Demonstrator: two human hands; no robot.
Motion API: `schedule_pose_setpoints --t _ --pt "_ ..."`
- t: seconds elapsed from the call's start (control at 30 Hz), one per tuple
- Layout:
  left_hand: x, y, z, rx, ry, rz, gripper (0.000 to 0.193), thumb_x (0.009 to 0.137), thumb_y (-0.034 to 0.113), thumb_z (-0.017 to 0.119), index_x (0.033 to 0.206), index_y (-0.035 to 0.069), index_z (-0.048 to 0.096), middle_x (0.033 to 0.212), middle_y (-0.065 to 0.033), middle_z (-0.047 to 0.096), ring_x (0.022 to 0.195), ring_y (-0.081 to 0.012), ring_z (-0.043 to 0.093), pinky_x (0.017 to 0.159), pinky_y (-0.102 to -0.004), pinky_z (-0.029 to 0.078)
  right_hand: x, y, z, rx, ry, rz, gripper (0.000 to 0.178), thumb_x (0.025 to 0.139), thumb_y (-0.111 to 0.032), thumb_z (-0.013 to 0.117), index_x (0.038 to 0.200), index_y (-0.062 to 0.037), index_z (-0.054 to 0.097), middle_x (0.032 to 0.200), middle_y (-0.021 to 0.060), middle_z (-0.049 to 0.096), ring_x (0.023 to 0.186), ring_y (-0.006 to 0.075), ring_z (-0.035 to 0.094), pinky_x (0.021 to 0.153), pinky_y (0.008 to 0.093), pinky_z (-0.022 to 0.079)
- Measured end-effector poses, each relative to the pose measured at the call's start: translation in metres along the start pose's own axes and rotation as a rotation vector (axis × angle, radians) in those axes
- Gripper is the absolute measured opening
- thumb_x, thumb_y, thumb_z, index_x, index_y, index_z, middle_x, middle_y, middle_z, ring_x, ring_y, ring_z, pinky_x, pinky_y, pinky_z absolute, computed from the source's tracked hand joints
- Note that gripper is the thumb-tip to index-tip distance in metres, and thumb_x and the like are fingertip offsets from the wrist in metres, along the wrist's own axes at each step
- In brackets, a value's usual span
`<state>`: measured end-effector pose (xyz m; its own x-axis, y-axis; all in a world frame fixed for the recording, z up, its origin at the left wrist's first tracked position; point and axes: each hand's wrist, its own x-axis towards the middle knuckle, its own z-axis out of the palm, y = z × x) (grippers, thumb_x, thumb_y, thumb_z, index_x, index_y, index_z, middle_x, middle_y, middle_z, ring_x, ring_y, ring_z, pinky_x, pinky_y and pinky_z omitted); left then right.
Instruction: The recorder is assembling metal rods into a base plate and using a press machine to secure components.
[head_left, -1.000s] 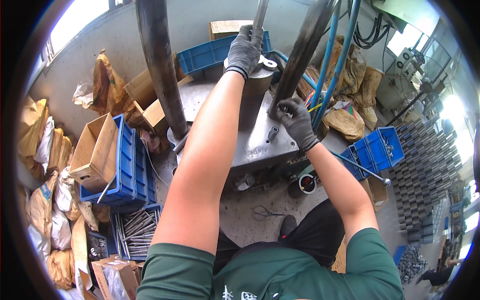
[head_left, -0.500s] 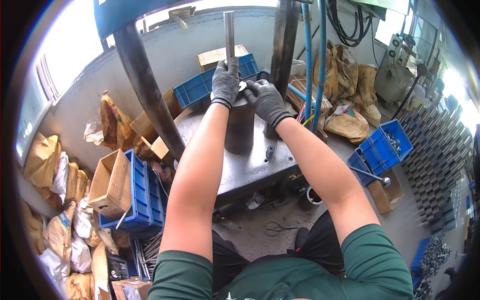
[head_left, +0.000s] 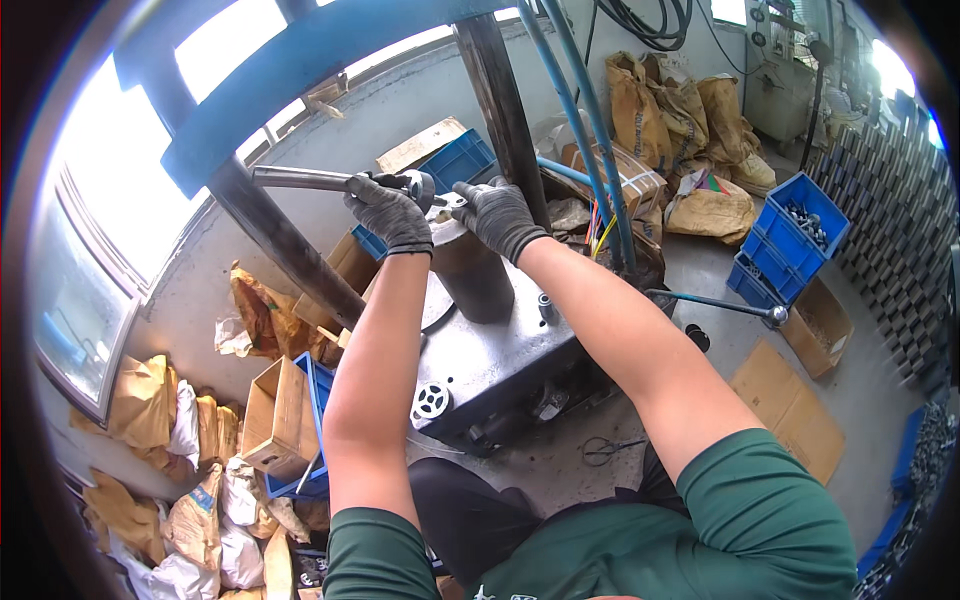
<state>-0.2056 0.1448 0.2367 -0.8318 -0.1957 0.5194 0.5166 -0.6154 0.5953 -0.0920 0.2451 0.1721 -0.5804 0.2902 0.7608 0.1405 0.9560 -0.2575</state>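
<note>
Left hand (head_left: 392,215): gloved, grip closed around the metal rod (head_left: 300,178), close to its round dark head (head_left: 422,190); whether rod and head are one part, cannot tell.
Right hand (head_left: 500,215): gloved, fingers curled in at the flat pale piece (head_left: 452,202); pinched or only touched, cannot tell.
Rod: off the table, lying nearly level, free end out to the left, overlapping the left post (head_left: 290,240) in view; actual gap unclear.
Flat piece: at the top of the dark cylinder (head_left: 476,278), between the two hands; how it seats is hidden.
Table (head_left: 510,358): metal, carrying the cylinder, with a small tube (head_left: 546,306) upright just beside it and a spoked wheel (head_left: 432,400) at the near left corner.
Rod risk: most of its length sticks out one side of the grip, so its weight could twist it in the glove and drop the free end; a swing left might strike the post.
Flat piece risk: a sideways nudge from the right fingers, or a knock from the head, could slide it off the cylinder.
Finger risk: both hands work close together; a slipping head could nip right fingertips against the flat piece.
Tube risk: a low sweep of the right forearm might tip it.
</note>
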Motion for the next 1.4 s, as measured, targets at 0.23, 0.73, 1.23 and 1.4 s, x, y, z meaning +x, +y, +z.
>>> schedule_pose_setpoints --t 0.23,0.73,1.23,1.4 --pt "-0.006 0.011 0.016 -0.123 -0.044 -0.151 0.052 0.108 0.058 0.048 0.106 0.006 0.046 0.07 -0.0025 0.052 0.053 -0.0144 0.055 0.048 -0.0283 0.049 -0.002 0.001 -0.002 0.033 0.029 0.019 0.045 0.09 -0.036 0.075 0.127 -0.0111 0.071 0.099 0.0126 0.076 0.095 0.0351 0.067 0.09 0.0444 0.053" --pt "-0.002 -0.003 0.024 -0.038 -0.199 -0.104 0.059 0.103 0.063 0.054 0.105 0.004 0.051 0.075 -0.003 0.055 0.06 -0.0136 0.056 0.051 -0.0289 0.049 0.007 -0.001 -0.013 0.057 -0.145 0.102 0.039 0.093 -0.036 0.07 0.125 -0.013 0.07 0.107 0.0124 0.077 0.108 0.0355 0.067 0.099 0.0454 0.052" --pt "0.001 0.001 0.026 0.064 -0.185 -0.084 0.041 0.107 0.045 0.055 0.095 0.005 0.053 0.065 -0.002 0.054 0.051 -0.013 0.054 0.043 -0.0283 0.045 -0.165 0.013 -0.303 -0.198 -0.327 -0.32 0.011 0.084 -0.016 0.07 0.091 -0.0081 0.068 0.088 0.0095 0.066 0.087 0.0303 0.064 0.081 0.0425 0.051" --pt "-0.003 0.001 0.035 0.029 -0.181 -0.108 0.043 0.106 0.047 0.055 0.096 0.005 0.052 0.065 -0.0025 0.053 0.051 -0.0128 0.054 0.041 -0.028 0.044 -0.208 0.073 -0.37 -0.549 -0.606 -0.11 0.014 0.079 -0.015 0.077 0.086 -0.0066 0.068 0.09 0.0094 0.068 0.09 0.0312 0.063 0.082 0.0422 0.05"
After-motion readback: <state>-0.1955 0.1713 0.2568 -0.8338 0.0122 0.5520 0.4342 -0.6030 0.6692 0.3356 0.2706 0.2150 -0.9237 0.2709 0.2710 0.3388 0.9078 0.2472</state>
